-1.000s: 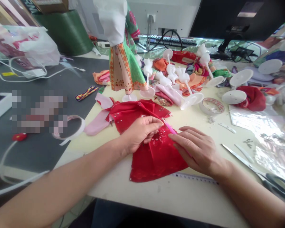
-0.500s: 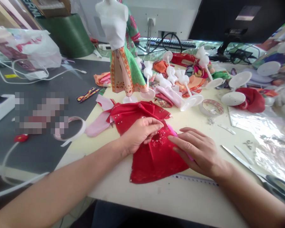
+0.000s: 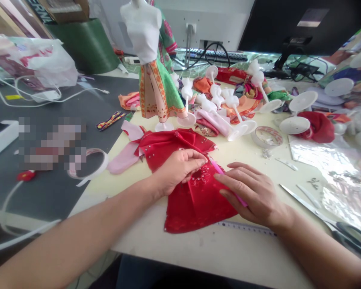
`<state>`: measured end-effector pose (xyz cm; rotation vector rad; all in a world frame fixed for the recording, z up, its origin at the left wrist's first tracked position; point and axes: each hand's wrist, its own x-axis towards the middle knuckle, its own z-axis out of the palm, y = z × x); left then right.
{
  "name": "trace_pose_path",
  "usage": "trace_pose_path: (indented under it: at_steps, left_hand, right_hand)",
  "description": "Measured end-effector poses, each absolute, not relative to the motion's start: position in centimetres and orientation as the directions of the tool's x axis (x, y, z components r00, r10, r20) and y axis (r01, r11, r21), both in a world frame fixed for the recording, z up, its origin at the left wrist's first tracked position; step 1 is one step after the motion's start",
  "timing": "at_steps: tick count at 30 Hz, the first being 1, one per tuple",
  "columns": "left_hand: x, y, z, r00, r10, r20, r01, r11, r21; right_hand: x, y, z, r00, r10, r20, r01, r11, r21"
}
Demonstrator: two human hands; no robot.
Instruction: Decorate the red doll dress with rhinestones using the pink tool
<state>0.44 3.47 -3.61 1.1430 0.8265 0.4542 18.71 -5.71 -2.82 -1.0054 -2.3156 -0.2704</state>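
A small red doll-sized garment [image 3: 192, 204] lies spread on the pale tabletop, with white beads along its edges and a flower pattern of beads and thread on its front. My left hand [image 3: 180, 166] rests on the cloth, thumb and index finger pinched together; whatever is between them is too small to make out. In my right hand [image 3: 252, 188] is a slim pink pen-like tool [image 3: 218, 167], its thin tip beside the left fingertips. Pink fabric pieces [image 3: 124, 157] stick out at the garment's left.
Scissors [image 3: 313, 208] lie at the right, near small metal bits [image 3: 313, 183]. Tape rolls [image 3: 267, 137] sit on the table. Behind stand a dressed mannequin [image 3: 144, 36] and several small white doll stands [image 3: 228, 98]. A ruler [image 3: 246, 228] lies by the front edge.
The pink tool has tilted and shows more of its length, its tip now close to my left fingertips. My left hand has hardly moved.
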Motion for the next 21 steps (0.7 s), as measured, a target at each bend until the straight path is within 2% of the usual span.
trace_pose_path:
  at_steps: [21]
  left_hand:
    - [0.80, 3.43, -3.50, 0.636, 0.696, -0.333, 0.131, 0.328, 0.936]
  right_hand:
    - [18.72, -5.71, -2.82, -0.537, 0.602, 0.591, 0.722, 0.690, -0.047]
